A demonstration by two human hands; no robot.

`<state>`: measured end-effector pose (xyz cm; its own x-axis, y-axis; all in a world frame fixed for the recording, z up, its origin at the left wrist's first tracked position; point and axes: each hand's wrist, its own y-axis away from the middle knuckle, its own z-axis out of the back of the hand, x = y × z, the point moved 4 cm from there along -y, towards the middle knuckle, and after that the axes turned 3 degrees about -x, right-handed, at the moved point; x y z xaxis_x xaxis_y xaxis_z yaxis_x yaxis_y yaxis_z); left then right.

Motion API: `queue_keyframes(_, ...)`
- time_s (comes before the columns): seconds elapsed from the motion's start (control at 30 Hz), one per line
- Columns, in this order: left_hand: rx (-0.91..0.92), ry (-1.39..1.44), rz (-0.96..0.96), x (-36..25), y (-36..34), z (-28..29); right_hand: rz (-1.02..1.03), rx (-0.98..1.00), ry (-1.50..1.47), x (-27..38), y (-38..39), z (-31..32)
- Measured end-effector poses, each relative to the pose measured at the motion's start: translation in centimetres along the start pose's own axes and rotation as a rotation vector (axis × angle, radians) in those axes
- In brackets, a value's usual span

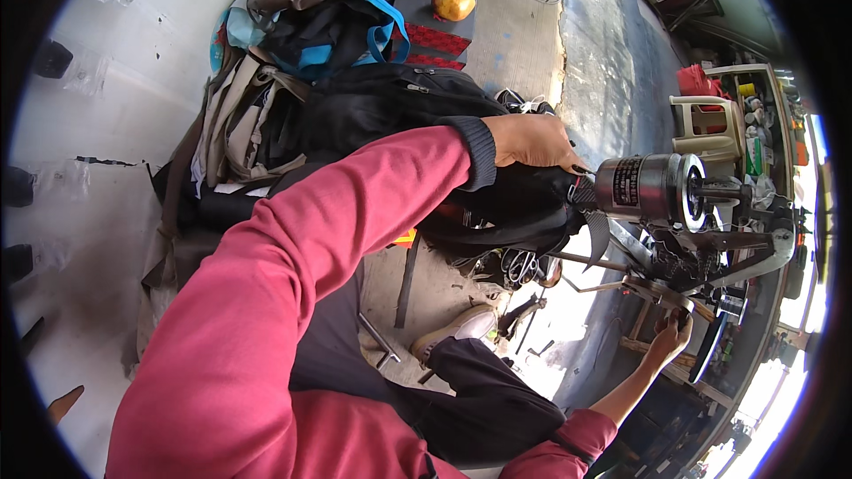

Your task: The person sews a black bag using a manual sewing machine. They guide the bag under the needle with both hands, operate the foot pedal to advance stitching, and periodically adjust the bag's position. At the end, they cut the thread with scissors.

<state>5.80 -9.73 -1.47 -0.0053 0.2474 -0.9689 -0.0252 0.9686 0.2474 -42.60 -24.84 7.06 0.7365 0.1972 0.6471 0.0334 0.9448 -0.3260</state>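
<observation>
A metal sewing machine point(635, 191) with a silver cylindrical head stands on the right. Black bag fabric point(497, 200) runs up to its narrow end, where a grey webbing strap point(597, 235) hangs. My left hand point(539, 142) reaches across from the left with its fingers closed on the black bag beside the machine's head; the fingertips are partly hidden. Lower right, my right hand point(670, 339) is closed round a crank handle at the machine's wheel point(657, 291). The spot where fabric meets the needle is too small to make out.
Left of the bag lie more bags and a beige-and-black pile point(253, 124). A dark box point(435, 22) at the back bears a round yellow fruit point(453, 2). A metal rod point(380, 341) lies by my shoe point(457, 333). Far right are shelves point(754, 115) and a plastic chair point(706, 129).
</observation>
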Motion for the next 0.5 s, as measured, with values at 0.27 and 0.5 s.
queue_keyframes(0.27, -0.01, 0.008, -0.097, -0.3, 0.5, -0.1, -0.333, 0.53, 0.123, -6.8, 3.9, -8.8)
queue_keyframes(0.5, 0.001, -0.027, -0.153, 0.2, 0.3, -0.1, -0.036, 0.228, -0.116, 2.5, 3.2, -2.6)
